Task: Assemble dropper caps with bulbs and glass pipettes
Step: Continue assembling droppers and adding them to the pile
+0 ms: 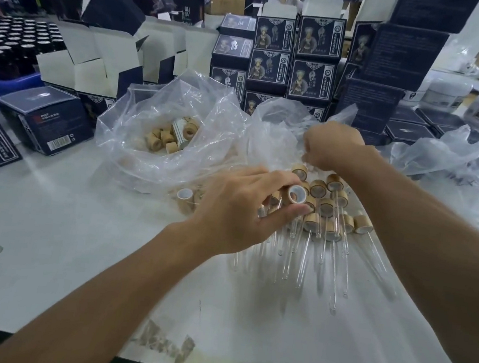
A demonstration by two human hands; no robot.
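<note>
Nearest to us lies the pale tabletop, with a sheet of clear plastic spread over its right part. On this sheet we see the finished droppers, a heap of wooden caps with glass pipettes pointing toward us.

Just at the left edge of this heap our left hand holds one wooden cap between the thumb and the curled fingers, with its white inside turned toward us. No pipette shows in this cap, so we judge it is the piece in work. One more loose cap lies on the plastic left of the hand.

A little farther, our right hand reaches into a crumpled clear bag behind the heap. Its fingers are curled down and hidden from us, so we cannot tell if they already pinch something. We suppose it searches for a bulb or a pipette there.

To do this step well, we should keep the cap steady with the opening free, and bring only one part out of the bag. Glass is fragile, so we take it by the thick end and push it straight, not at an angle. The left wrist is close to the heap; a careless move can roll the pipettes.

Farther left stands an open plastic bag of caps. Behind everything are stacks of dark printed boxes.
</note>
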